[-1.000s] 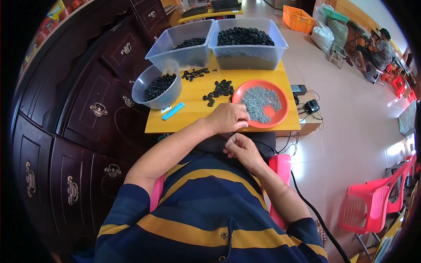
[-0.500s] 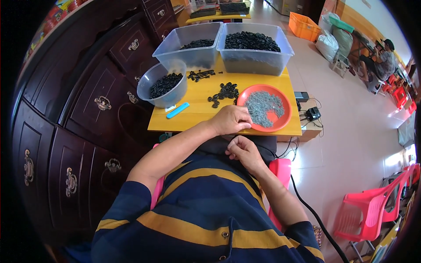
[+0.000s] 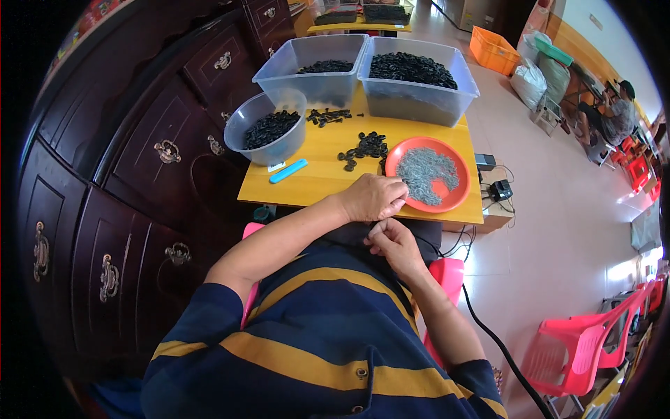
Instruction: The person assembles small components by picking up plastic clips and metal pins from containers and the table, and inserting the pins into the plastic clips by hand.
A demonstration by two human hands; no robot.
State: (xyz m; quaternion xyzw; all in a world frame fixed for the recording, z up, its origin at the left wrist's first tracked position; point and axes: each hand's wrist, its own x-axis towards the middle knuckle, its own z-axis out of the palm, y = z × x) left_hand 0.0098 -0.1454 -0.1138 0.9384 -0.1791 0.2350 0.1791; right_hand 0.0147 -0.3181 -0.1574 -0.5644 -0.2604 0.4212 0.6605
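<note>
My left hand (image 3: 375, 197) is over the table's near edge, beside the left rim of a round orange-red plate (image 3: 460, 167). Its fingers are pressed together, and whatever they hold is hidden. The plate carries a heap of small grey metal pieces (image 3: 426, 170), probably screws or pins. Just below the table edge, over my lap, my right hand (image 3: 394, 246) has its fingers curled in a pinch; I cannot make out anything in it. Small black round parts (image 3: 366, 146) lie in a loose pile left of the plate, and short black pieces (image 3: 328, 117) lie farther back.
Two clear bins (image 3: 303, 84) (image 3: 419, 105) of black parts stand at the table's back. A clear round tub (image 3: 285, 143) of black parts and a light-blue strip-shaped tool (image 3: 288, 172) are at left. Dark drawers (image 3: 150, 202) flank the left; a pink chair (image 3: 572, 349) stands right. A person sits far right.
My left hand has dropped slightly nearer to my right hand, both still pinched. The whole view has shifted a little, so the table things appear slightly farther right.
</note>
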